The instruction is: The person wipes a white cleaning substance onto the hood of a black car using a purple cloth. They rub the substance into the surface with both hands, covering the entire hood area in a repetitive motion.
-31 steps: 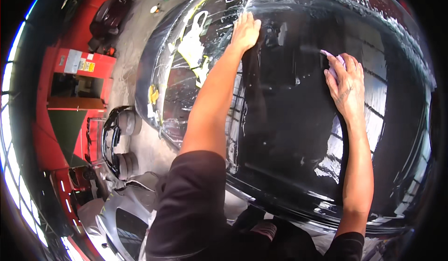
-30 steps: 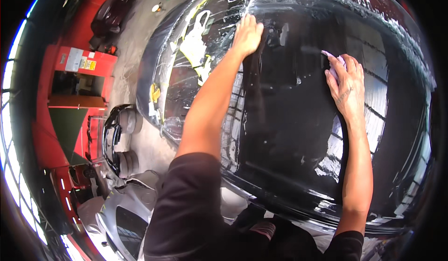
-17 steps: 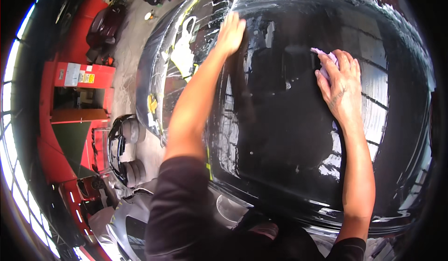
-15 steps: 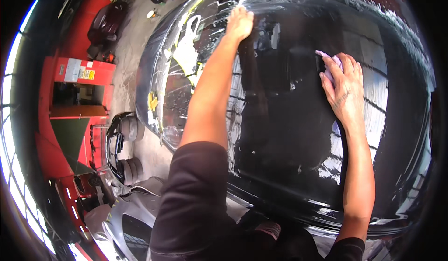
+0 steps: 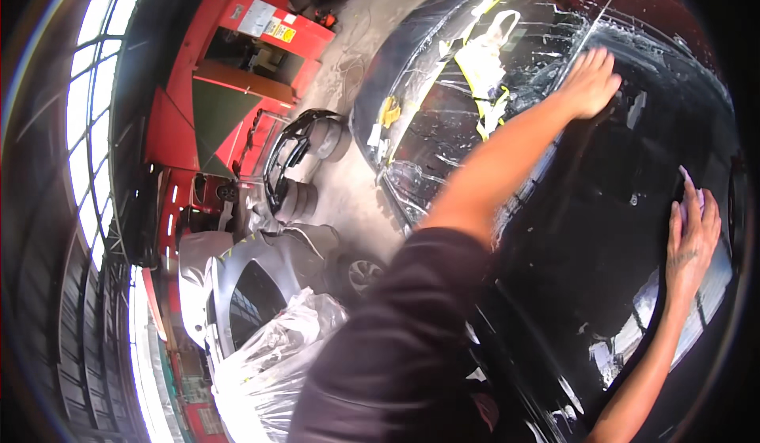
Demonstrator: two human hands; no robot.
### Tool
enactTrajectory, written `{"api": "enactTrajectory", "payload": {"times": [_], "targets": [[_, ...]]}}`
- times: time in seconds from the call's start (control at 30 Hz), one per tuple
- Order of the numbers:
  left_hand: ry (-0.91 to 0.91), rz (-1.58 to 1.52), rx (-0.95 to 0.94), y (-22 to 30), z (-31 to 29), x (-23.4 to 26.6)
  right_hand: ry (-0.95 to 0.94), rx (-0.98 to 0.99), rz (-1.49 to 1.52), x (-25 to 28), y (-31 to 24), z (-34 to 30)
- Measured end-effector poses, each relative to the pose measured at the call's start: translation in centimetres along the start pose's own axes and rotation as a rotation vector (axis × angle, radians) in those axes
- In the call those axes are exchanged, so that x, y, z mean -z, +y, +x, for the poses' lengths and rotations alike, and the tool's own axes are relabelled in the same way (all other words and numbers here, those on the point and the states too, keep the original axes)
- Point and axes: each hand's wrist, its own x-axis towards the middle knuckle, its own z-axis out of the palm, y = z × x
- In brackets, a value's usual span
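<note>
In front of me spreads a large, glossy black car panel [image 5: 570, 229], with whitish smears along its edges. My left hand [image 5: 590, 85] rests on it near a smeared edge, fingers stretched out, holding nothing I can see. Further right, my right hand [image 5: 690, 245] presses a crumpled light purple cloth [image 5: 700, 204] against the black surface. A corner of the cloth sticks out past the fingertips. Beyond my left forearm, yellow masking tape [image 5: 479, 27] and torn pale sheeting [image 5: 484, 67] cling to the neighbouring part of the car.
To the left stands a silver car [image 5: 265, 273], partly draped in clear plastic sheeting [image 5: 277, 356]. Several stacked tyres [image 5: 299, 197] and a black bumper [image 5: 289, 154] are on the concrete floor [image 5: 364, 186]. A red cabinet [image 5: 178, 118] with an open compartment is behind them.
My view has swung left, so the car and both hands appear further right. The left hand's fingers now look more stretched out. The purple cloth stays under my right hand.
</note>
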Motion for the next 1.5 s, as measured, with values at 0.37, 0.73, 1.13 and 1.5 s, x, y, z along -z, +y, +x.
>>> {"api": "enactTrajectory", "payload": {"times": [0.37,0.73,1.13,1.5], "targets": [[-0.282,0.028,-0.077,12.2,-31.6,0.1,0.022,-0.048,-0.087,1.0,3.2,-0.1],[0.070,-0.081,-0.085,7.0,-5.4,-3.9,0.044,0.053,-0.014,-0.1,2.8,0.2],[0.024,-0.051,-0.110,5.8,-5.7,-2.6,0.003,0.022,0.007,0.3,1.0,0.0],[-0.340,0.120,-0.157,13.9,-32.2,0.3,0.003,-0.054,-0.060,1.1,1.9,-0.2]]}}
